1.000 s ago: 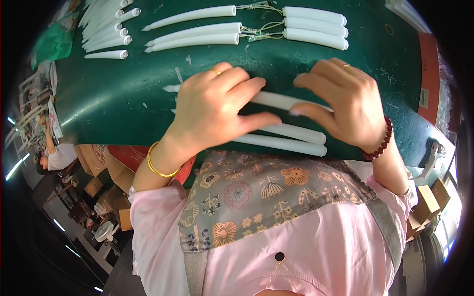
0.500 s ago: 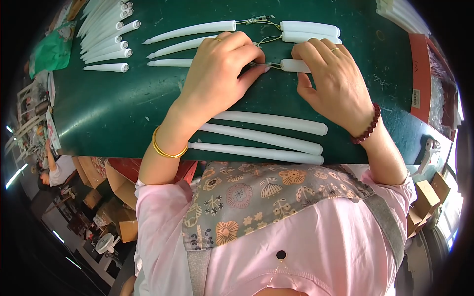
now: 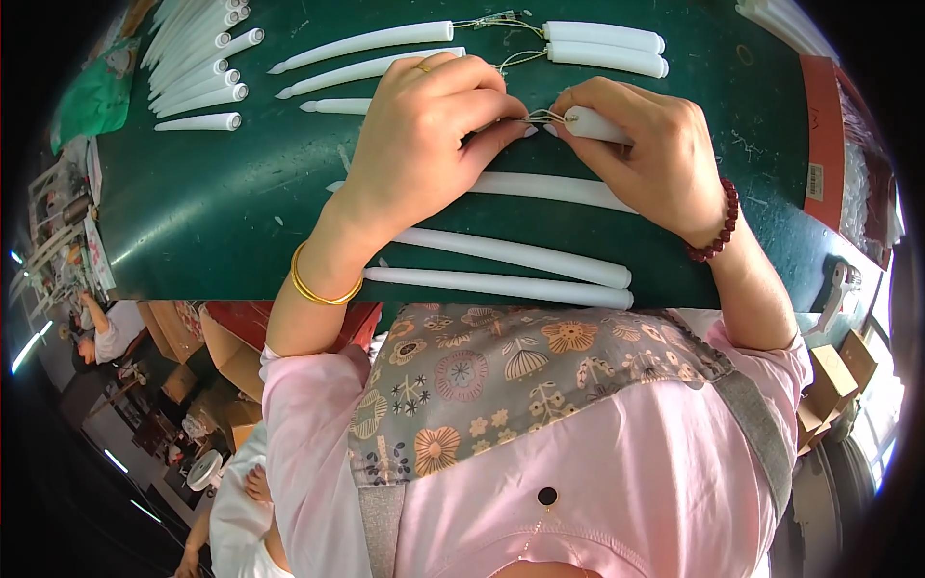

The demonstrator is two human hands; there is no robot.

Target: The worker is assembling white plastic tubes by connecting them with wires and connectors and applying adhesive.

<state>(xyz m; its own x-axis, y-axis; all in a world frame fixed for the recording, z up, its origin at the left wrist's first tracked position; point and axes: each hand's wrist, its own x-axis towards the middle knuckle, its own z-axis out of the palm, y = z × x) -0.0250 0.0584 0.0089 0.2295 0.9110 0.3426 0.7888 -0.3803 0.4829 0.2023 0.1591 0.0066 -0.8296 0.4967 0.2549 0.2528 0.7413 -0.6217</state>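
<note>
My left hand (image 3: pixel 429 140) is closed, thumb and fingertips pinching thin pale wires (image 3: pixel 545 117); its palm hides most of a white tapered candle-shaped tube (image 3: pixel 335 106). In my right hand (image 3: pixel 650 149) lies a short white cylinder (image 3: pixel 595 125), the wires entering its near-left end. Beyond the hands, two tapered tubes (image 3: pixel 371 46) are joined by wires to two short white cylinders (image 3: pixel 605 39). Another long white tube (image 3: pixel 549 189) passes below both hands, partly covered by them. Two more long tubes (image 3: pixel 511 258) lie closer to the table's front edge.
Several white tapered tubes (image 3: pixel 198 87) are piled on the green table (image 3: pixel 222 212) at the far left. A red carton (image 3: pixel 821 144) with clear plastic stands at the right, near a white tape dispenser (image 3: pixel 840 289). Another person (image 3: pixel 246 511) is behind at lower left.
My right hand has turned and drawn the short cylinder nearer, lifting its wired end. The farthest of the three front tubes now lies farther off, under my hands. A person has appeared at lower left.
</note>
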